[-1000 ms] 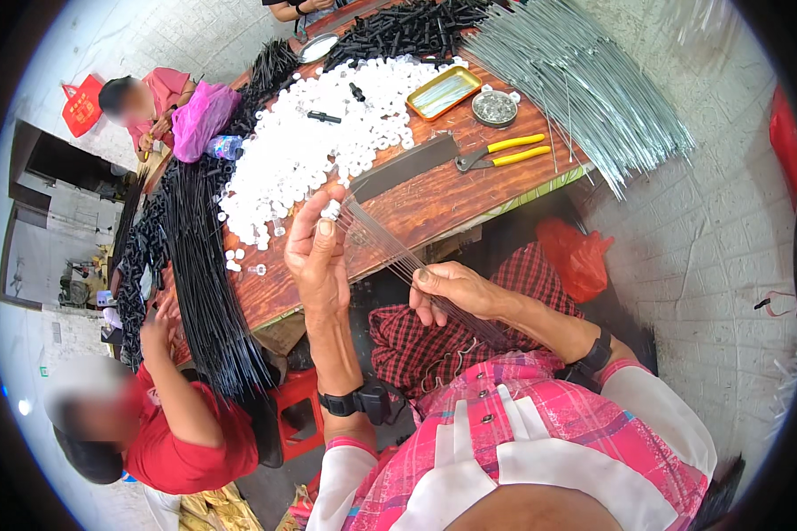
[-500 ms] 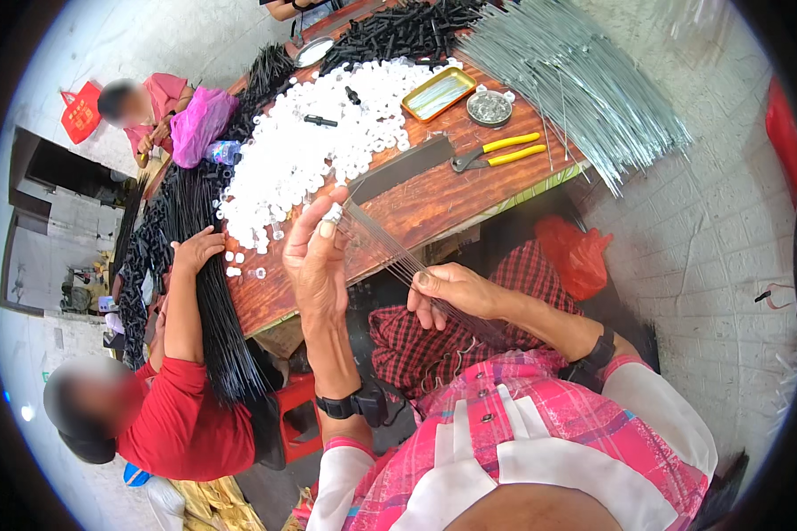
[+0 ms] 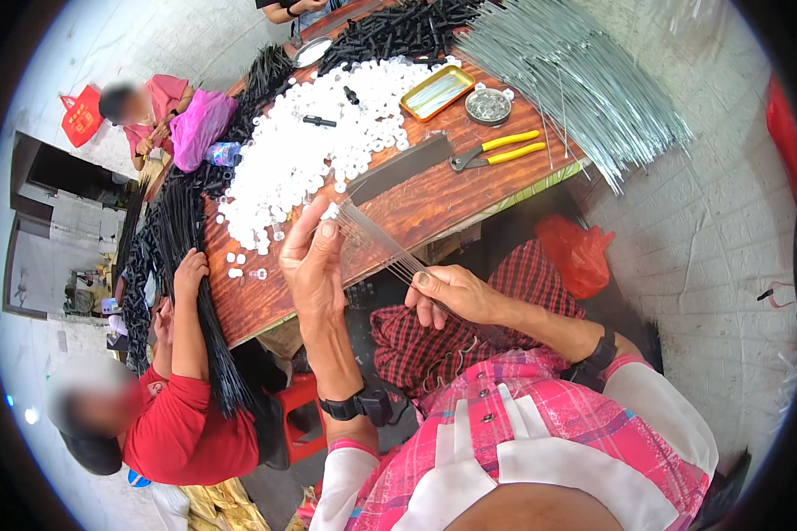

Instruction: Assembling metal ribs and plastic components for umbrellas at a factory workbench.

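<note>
— What is seen at the left?

— A bundle of long black rods (image 3: pixel 179 223) is draped over the edge of the wooden bench (image 3: pixel 261 296), and a co-worker's hand (image 3: pixel 189 274) is laid on it; above, a magenta plastic bag (image 3: pixel 204 133) is set beside a plastic bottle (image 3: pixel 222 154)

— And next to that?

— A broad heap of small white plastic rings (image 3: pixel 305 159) is spread across the bench. In front of it the left hand (image 3: pixel 314 265) is raised, a small white piece (image 3: pixel 330 211) being pinched between thumb and fingers

— Is anything stretched from there?

— Thin wires (image 3: pixel 383 245) are slanted down to the right hand (image 3: pixel 456 294), by which they are gripped in a fist under the thumb; whether the white piece is threaded on them cannot be told

— What is left on the right side?

— A flat dark bar (image 3: pixel 400 170) is laid behind the wires, then come a yellow-rimmed tray (image 3: pixel 449 103), a round tin (image 3: pixel 489 123), yellow-handled pliers (image 3: pixel 515 153) and, farthest right, a fanned stack of silvery wires (image 3: pixel 576 88)
</note>
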Motion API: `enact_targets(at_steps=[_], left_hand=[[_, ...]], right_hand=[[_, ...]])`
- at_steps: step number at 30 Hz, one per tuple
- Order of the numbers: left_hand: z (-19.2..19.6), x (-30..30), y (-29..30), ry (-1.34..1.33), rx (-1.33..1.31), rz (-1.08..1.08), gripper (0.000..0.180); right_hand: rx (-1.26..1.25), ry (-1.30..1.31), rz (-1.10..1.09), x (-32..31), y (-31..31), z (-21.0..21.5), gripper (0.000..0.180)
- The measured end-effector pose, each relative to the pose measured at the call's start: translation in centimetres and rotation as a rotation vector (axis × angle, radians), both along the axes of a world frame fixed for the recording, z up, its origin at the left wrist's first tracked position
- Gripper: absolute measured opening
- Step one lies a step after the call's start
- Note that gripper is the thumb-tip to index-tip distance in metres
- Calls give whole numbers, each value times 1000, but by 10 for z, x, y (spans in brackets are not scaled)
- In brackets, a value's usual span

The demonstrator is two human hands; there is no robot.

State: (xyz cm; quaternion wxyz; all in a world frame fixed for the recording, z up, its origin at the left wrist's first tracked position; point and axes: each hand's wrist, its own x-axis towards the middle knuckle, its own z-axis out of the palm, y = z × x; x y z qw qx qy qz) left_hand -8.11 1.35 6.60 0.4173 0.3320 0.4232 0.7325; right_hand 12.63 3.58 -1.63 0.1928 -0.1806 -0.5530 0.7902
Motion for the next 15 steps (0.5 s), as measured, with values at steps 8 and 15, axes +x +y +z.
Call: enact_targets(at_steps=[8, 15], left_hand=[[-8, -9, 3, -22, 125, -72, 39], [-28, -18, 6, -171, 233, -227, 31]], right_hand=[[-88, 21, 156, 0, 6, 3, 56], [-195, 40, 291, -2, 13, 4, 55]])
